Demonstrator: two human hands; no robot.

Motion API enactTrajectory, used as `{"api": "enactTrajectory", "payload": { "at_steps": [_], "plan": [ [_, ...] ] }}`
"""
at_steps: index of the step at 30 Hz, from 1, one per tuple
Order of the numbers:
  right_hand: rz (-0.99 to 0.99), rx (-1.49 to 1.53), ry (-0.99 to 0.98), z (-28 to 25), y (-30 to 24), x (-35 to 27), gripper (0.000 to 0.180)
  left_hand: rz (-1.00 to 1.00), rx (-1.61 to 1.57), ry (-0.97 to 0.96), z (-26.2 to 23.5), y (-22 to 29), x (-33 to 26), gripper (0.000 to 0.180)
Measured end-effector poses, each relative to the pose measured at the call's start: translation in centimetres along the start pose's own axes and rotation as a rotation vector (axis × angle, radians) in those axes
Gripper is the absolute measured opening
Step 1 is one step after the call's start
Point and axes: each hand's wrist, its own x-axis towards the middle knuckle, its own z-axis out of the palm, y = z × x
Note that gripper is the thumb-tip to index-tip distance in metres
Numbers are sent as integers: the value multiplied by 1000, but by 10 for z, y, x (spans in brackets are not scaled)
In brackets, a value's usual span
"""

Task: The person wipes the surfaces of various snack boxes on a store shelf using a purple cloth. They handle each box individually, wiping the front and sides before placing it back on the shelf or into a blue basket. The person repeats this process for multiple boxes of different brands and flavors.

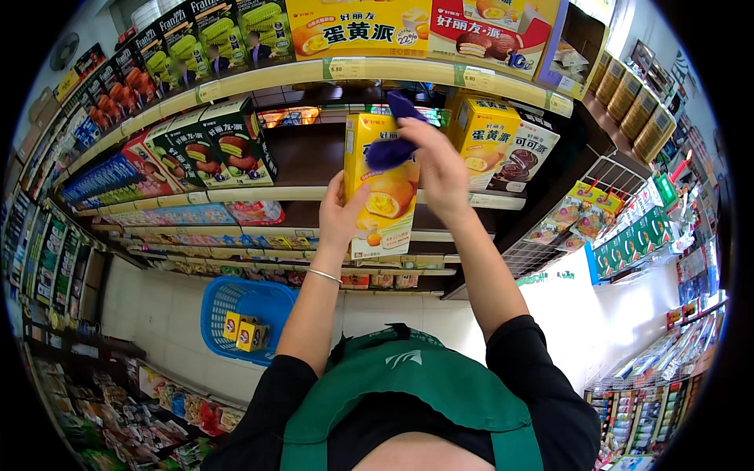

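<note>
Left hand (339,210) gripping tall yellow cardboard cake box (382,196) by left edge. Right hand (440,169) clenched on blue cloth (391,149), pressed against box front. Blue plastic basket (243,314) below on floor.

Bright, even shop light; sharp centre, strong fisheye bending, black corners.

Glossy yellow cardboard box (382,188), soft matt purple cloth (390,149) at its twelve o'clock, blue plastic lattice basket (236,302) at seven o'clock, thin bracelet (324,275), probably metal, matt green apron (416,392)
</note>
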Motion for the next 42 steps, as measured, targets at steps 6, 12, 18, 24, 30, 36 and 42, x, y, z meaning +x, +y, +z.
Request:
{"api": "enactTrajectory", "payload": {
  "at_steps": [6,12,18,24,30,36,42],
  "plan": [
    [-83,-246,-398,39,-20,-42,48,-138,-453,161,-9,1,6,33],
    [180,47,-297,34,-3,-57,43,-295,-592,134,-17,-5,15,48],
    [364,346,116,19,-5,-59,39,-404,-831,71,-12,-4,7,55],
    [-269,-408,-371,25,-49,-59,56,-347,-1036,-170,-11,-32,12,57],
    [-74,-135,-39,26,-10,-59,50,-428,-961,12,0,-19,17,58],
    [560,281,195,18,24,-79,39,-333,-857,20,9,-13,12,58],
    [686,158,47,-3,50,-88,23,-250,-832,24,7,-23,12,48]
  ]
}}
